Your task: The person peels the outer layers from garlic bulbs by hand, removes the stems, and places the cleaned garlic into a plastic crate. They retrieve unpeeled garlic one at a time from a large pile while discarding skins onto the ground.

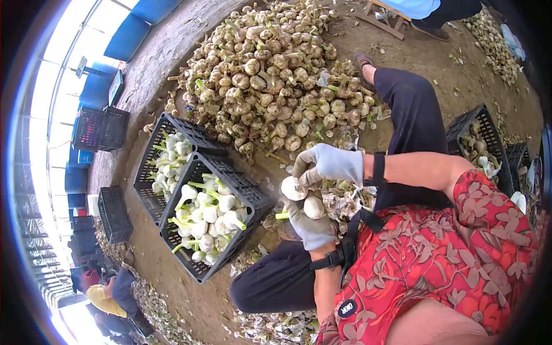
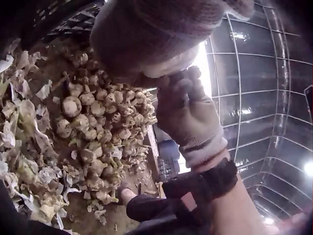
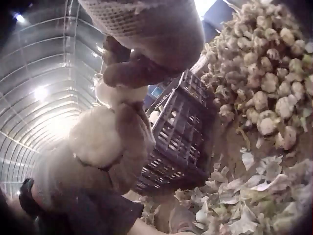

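My gloved left hand [image 1: 310, 227] grips a peeled white garlic bulb [image 1: 314, 207] against its palm; a cut green stem [image 1: 282, 215] pokes out beside its fingers. Just above, my gloved right hand [image 1: 330, 165] pinches a second white garlic bulb [image 1: 294, 188] with thumb and curled fingers. The two hands meet around these bulbs in front of the lap. In the right wrist view the left hand's bulb [image 3: 95, 137] sits below the right fingers [image 3: 134, 71], which press on the upper bulb [image 3: 120, 94]. From the left wrist, the left glove hides most of the bulbs.
A black crate of cleaned garlic [image 1: 238, 198] stands ahead, with another crate [image 1: 144, 192] beyond it. A large heap of unpeeled garlic [image 1: 259, 75] lies to the right. Loose skins [image 3: 244, 196] cover the ground by the legs. Another crate [image 1: 489, 129] stands near the right side.
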`<act>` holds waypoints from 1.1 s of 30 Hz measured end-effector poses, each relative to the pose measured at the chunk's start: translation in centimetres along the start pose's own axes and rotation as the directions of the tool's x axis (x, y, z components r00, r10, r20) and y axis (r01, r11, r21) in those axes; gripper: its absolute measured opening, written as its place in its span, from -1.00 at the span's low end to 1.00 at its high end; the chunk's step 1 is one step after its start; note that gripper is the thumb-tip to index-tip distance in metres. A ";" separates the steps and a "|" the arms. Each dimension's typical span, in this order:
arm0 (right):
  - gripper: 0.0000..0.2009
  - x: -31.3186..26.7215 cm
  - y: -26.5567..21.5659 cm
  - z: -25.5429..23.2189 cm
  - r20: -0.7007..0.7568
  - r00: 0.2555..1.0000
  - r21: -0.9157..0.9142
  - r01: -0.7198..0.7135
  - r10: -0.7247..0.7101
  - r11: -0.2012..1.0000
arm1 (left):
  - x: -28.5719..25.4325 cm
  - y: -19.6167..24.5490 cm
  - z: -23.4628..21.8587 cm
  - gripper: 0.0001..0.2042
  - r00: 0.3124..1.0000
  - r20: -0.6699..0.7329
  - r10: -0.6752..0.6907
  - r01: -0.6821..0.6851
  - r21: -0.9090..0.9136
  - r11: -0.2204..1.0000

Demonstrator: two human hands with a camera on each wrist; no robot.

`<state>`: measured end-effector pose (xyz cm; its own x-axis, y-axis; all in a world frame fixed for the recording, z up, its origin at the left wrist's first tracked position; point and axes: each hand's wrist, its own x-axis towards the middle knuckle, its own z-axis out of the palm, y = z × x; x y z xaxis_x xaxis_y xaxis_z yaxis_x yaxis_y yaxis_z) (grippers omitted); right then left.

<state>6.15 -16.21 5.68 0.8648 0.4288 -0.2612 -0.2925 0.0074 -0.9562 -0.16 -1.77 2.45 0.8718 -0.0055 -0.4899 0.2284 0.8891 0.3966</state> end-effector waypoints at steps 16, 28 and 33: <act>-0.78 1.5 5.4 -2.2 -0.074 0.990 -0.984 -0.092 0.121 0.150 | -0.4 1.0 -0.7 -0.53 0.986 -0.136 0.098 -0.088 0.080 0.993; -0.60 4.5 -7.9 -12.1 -0.210 0.953 -0.720 0.000 -0.218 0.694 | 12.5 16.3 2.4 -0.74 0.882 0.008 0.471 -0.453 0.287 0.844; -0.66 3.9 -7.8 -14.5 -0.429 0.864 -0.359 0.106 -0.265 0.927 | 18.7 15.6 1.8 -0.76 0.961 0.014 0.277 -0.277 0.132 0.952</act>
<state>17.72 -27.73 10.25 0.9994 -0.0190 -0.0290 -0.0330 -0.2718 -0.9618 20.49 11.16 0.82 0.9068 0.2351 -0.3500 0.0336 0.7872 0.6158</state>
